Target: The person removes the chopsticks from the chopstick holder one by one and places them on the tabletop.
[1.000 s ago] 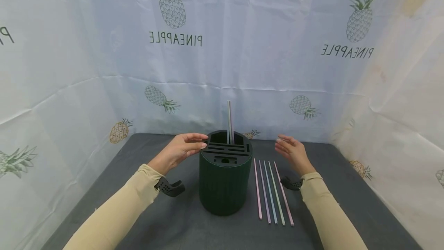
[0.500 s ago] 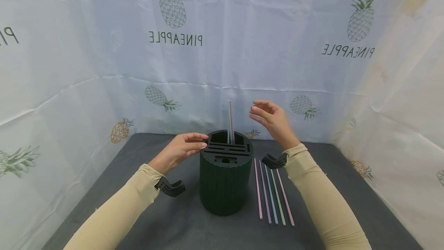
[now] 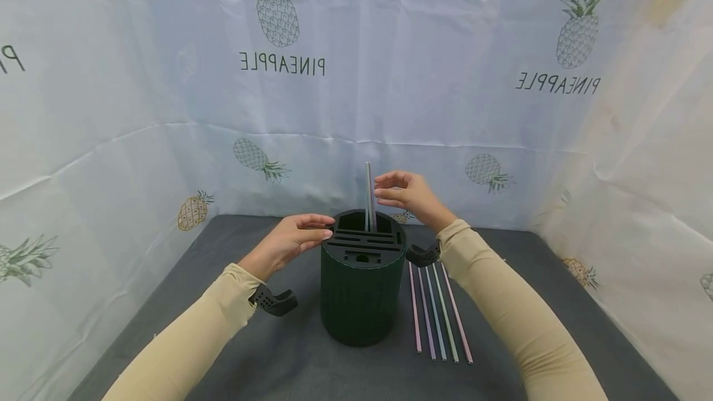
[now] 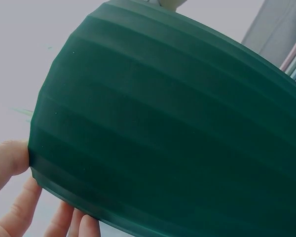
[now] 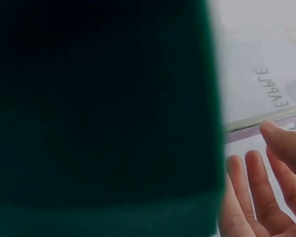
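Here, from the biggest thing down:

Backdrop: a pale cloth [image 3: 356, 98] printed with pineapples and mirrored lettering hangs behind and to both sides of the work area.
Surface: a dark grey surface [image 3: 239, 351] carries everything; both forearms in tan sleeves reach over it from the near edge.
Holder: a dark green ribbed round holder [image 3: 361, 293] stands upright in the middle of the surface, its top cut into slots and a larger rear compartment; it fills most of the left wrist view [image 4: 163, 123].
Left hand: the left hand [image 3: 295, 237] lies against the holder's upper left rim, fingers fairly straight and together, fingertips touching the edge; the left wrist view shows fingers [image 4: 10, 163] at the holder's wall.
Right hand: the right hand [image 3: 403, 194] hovers above the holder's right rear, fingers loosely bent and spread, just beside the upright straw; whether the fingertips touch it is hard to tell, since the right wrist view is blurred.
Upright straw: a pale grey straw [image 3: 369, 194] stands nearly vertical in the rear compartment, rising well above the rim.
Loose straws: five thin straws [image 3: 437, 314] in pink, purple, blue and green lie side by side on the surface just right of the holder, partly under the right forearm.
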`<state>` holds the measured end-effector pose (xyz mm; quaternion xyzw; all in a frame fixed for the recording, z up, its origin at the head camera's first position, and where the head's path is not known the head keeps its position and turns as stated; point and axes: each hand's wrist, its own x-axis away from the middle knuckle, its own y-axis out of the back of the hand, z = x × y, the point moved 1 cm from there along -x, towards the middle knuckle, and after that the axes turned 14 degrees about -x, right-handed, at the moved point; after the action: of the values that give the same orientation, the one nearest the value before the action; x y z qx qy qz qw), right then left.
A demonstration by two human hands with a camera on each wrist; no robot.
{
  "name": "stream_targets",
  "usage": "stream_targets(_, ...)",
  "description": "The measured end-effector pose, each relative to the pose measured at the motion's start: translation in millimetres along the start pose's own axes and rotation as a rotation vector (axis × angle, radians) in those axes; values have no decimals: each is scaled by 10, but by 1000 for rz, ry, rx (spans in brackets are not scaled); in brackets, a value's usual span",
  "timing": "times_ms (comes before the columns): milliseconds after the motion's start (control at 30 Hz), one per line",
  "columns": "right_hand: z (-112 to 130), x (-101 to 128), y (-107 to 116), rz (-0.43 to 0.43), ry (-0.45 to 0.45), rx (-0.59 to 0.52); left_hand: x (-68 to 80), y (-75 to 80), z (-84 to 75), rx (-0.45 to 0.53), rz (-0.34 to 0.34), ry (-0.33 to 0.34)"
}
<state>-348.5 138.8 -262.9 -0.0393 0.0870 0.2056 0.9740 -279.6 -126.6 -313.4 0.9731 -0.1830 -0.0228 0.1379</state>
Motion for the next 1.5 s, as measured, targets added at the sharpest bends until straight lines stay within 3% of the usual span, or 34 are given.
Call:
stream_targets(333,15,-2,-69,63,-35,109,4,-13,2,0,-13,10)
stream_targets(533,82,-3,-95,37,-10,106,9,-17,2,-1,-12,9)
stream_targets(800,435,51,15,-45,192,-138,12,-13,4,8,-9,3)
stream_targets(1000,764,178,191,-107,376,-359,12,-14,5,11,-6,-1)
stream_targets(1167,886,323,400,-204,473,-495,18,-15,8,10,-6,1)
stream_targets(1333,788,509,690,-280,466,-537,17,-14,10,11,-7,-2)
stream_targets(1500,498,720,982,-300,367,-474,10,-13,13,7,-1,-9)
